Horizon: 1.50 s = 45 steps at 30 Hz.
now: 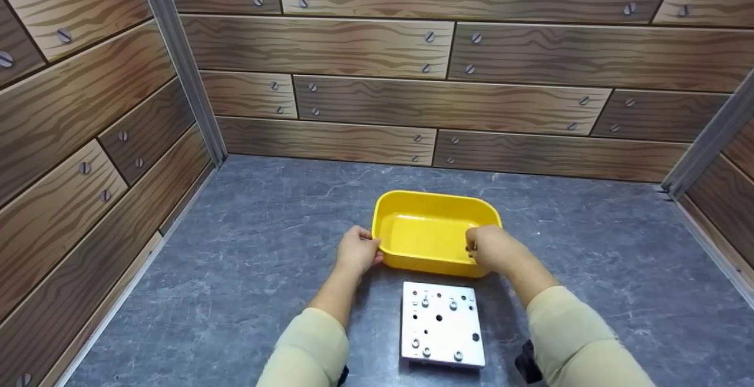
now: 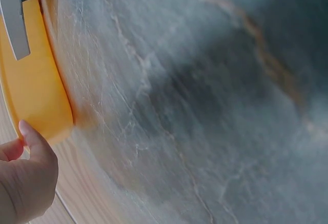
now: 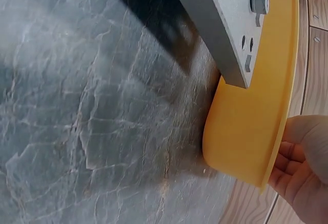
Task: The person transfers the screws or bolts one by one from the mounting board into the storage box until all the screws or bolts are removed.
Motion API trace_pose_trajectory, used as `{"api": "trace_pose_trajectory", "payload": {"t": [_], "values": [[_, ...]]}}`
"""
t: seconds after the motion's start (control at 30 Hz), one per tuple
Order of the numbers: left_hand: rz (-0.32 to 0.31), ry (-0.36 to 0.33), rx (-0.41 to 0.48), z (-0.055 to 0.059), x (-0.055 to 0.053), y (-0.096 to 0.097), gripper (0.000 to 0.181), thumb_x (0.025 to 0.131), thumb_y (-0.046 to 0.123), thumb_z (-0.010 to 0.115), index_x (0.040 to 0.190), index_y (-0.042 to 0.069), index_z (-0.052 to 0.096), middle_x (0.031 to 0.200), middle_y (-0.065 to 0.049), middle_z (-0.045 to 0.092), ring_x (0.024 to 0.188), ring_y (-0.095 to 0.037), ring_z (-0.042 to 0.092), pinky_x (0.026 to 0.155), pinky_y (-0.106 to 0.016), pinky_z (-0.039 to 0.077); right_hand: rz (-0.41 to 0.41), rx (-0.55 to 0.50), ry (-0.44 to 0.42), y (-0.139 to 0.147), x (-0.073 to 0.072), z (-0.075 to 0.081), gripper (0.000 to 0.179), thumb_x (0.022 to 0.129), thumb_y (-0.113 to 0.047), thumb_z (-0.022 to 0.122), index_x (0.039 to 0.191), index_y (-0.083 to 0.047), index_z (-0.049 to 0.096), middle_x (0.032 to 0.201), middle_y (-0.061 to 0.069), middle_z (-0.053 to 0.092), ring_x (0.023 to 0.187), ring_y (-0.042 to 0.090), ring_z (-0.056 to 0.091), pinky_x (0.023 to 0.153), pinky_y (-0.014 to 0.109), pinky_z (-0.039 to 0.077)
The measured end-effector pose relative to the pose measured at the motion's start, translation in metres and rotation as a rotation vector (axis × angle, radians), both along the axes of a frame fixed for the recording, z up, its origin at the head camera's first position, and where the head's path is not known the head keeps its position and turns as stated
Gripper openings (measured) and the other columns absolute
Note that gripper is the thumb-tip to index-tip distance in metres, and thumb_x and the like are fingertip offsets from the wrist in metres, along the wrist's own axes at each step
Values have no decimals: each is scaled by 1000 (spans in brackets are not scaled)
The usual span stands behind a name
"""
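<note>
An empty yellow plastic tub (image 1: 436, 196) stands on the grey stone-look tabletop (image 1: 265, 245). My left hand (image 1: 356, 251) holds its left rim, and in the left wrist view the thumb of that hand (image 2: 25, 178) lies against the tub's wall (image 2: 36, 96). My right hand (image 1: 495, 248) grips the front right corner; in the right wrist view its fingers (image 3: 300, 175) curl under the tub's rim (image 3: 246, 131). A square grey metal plate (image 1: 442, 323) with holes and several screws lies just in front of the tub, between my forearms, apart from both hands.
Wood-patterned panels (image 1: 377, 104) wall the table in at the back and on both sides, with metal posts (image 1: 182, 69) in the corners. The plate (image 3: 220, 24) sits close against the tub's near wall.
</note>
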<state>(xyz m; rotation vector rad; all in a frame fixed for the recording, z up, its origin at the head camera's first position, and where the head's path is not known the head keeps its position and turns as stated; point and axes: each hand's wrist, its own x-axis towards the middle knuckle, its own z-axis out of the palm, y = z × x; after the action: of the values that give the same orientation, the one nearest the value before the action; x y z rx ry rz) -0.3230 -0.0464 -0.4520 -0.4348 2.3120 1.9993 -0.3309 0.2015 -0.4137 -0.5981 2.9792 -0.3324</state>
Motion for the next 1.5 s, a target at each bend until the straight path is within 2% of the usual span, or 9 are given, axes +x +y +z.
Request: {"api": "trace_pose_trajectory", "payload": {"t": [0.2, 0.47, 0.7, 1.07, 1.2, 1.5], "values": [[0, 4, 0, 0, 1, 1, 11, 87, 0, 56, 96, -3, 50, 78, -12, 56, 58, -13, 58, 58, -25, 55, -2, 28, 16, 6, -3, 0, 5, 76, 2, 59, 77, -3, 57, 66, 3, 52, 62, 19, 47, 57, 33, 45], [-5, 14, 8, 0, 1, 1, 12, 87, 0, 55, 96, -3, 50, 80, -13, 56, 59, -14, 58, 61, -28, 56, -30, -29, 1, 8, 0, 5, 9, 78, 2, 57, 76, -6, 55, 66, 3, 50, 62, 19, 46, 56, 30, 44], [1, 13, 14, -1, 0, 1, 11, 87, 0, 55, 96, -3, 50, 80, -13, 56, 59, -14, 58, 61, -28, 56, -49, -84, -28, 3, 7, 10, 8, 79, 1, 60, 80, -7, 58, 70, 2, 54, 65, 19, 48, 57, 29, 45], [13, 8, 11, -2, 0, 0, 13, 86, 1, 57, 96, -3, 50, 80, -13, 56, 59, -14, 59, 59, -26, 56, -26, -132, -58, -2, 22, 18, 8, 77, -4, 65, 79, -10, 59, 69, 0, 54, 65, 17, 48, 59, 29, 43], [14, 10, 18, -2, 1, 0, 13, 86, 1, 57, 96, -3, 50, 81, -14, 56, 59, -15, 59, 60, -27, 56, 14, -140, -71, -6, 30, 17, 9, 76, -5, 68, 78, -10, 60, 67, -2, 53, 63, 15, 47, 57, 28, 42], [12, 13, 17, -2, 1, 0, 12, 86, 0, 56, 95, -3, 50, 80, -14, 55, 58, -15, 59, 60, -28, 56, 171, -86, -107, -13, 54, 21, 13, 72, -5, 70, 71, -13, 59, 65, -7, 52, 60, 12, 48, 53, 26, 44]]}}
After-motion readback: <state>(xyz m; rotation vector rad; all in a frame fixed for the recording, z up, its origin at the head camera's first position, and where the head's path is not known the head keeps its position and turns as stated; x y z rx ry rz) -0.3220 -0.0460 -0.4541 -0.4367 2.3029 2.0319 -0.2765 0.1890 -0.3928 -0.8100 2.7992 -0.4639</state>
